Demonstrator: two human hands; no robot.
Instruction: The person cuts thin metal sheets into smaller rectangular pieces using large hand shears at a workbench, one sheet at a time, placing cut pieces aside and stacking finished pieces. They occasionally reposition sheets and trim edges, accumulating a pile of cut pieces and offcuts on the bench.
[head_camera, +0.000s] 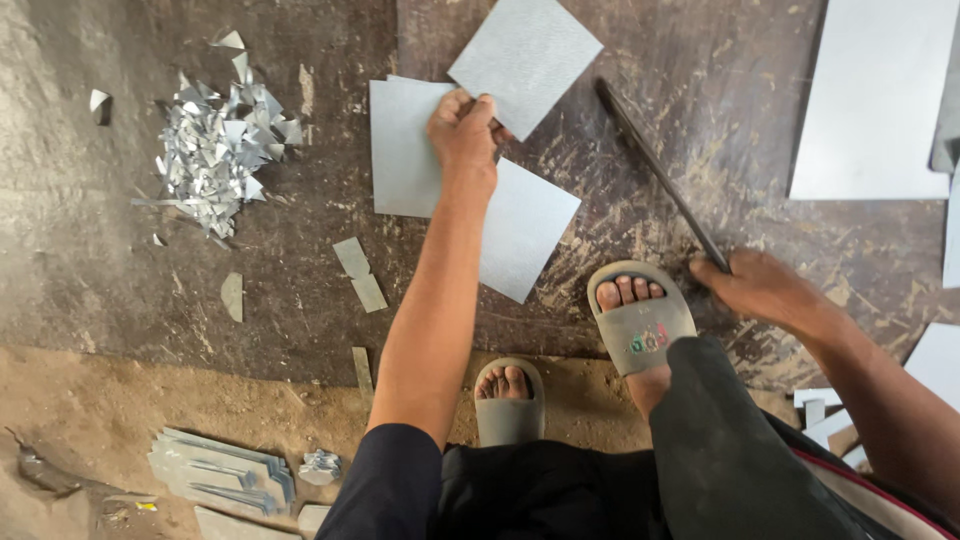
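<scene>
Scarred, dark wooden board (700, 120) on a dirt floor (150, 400), seen from above.

Left hand (463, 130) far out over the board, fingers closed on the near corner of a grey sheet (525, 60), square and turned like a diamond. Under that hand, two more sheets: one (400, 150) to the left, lying square, another (525, 230) nearer and to the right, tilted, both flat on the board and overlapping beneath the wrist.

Right hand (765, 290) near the right edge, curled around the near end of a long dark bar (655, 170) running diagonally far-left across the board; tip close to the held sheet, whether touching cannot be told.

Two feet in grey slippers between the arms: the right one (640, 325) on the board just beside the bar's near end, the left one (510, 400) on the dirt.

Far left, a heap of shiny offcuts (215, 150). Near left, a stack of cut strips (220, 470). Far right, a large pale sheet (875, 95).
</scene>
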